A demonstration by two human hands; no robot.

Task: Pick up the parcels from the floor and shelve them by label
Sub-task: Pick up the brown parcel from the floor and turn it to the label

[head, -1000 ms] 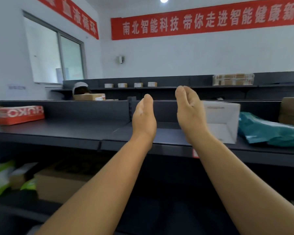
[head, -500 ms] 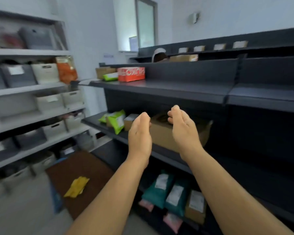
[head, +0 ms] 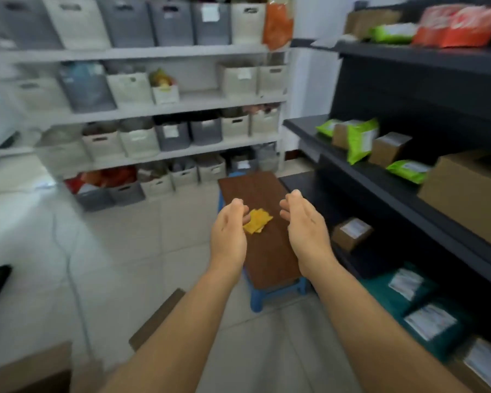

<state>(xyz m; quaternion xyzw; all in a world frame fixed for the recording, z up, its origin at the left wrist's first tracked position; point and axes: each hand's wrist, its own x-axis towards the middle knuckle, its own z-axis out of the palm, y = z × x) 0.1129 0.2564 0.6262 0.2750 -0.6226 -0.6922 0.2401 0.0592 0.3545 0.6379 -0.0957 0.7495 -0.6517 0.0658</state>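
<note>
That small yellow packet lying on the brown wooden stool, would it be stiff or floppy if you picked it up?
The flat yellow packet on the brown wooden stool top is probably floppy: its outline looks creased and uneven, like a soft mailer. It lies thin, so likely light. It should not roll, though it may slide on the smooth wood.

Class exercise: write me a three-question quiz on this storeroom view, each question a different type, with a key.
1. True or false: both hands are empty.
2. Multiple choice: the yellow packet lies on A) the floor tiles, B) the brown stool top, C) the dark shelf.
3. Short answer: what colour are the stool's legs?

Key:
1. True: the left hand and right hand hold nothing.
2. B: the yellow packet lies on the stool.
3. Blue.
</note>
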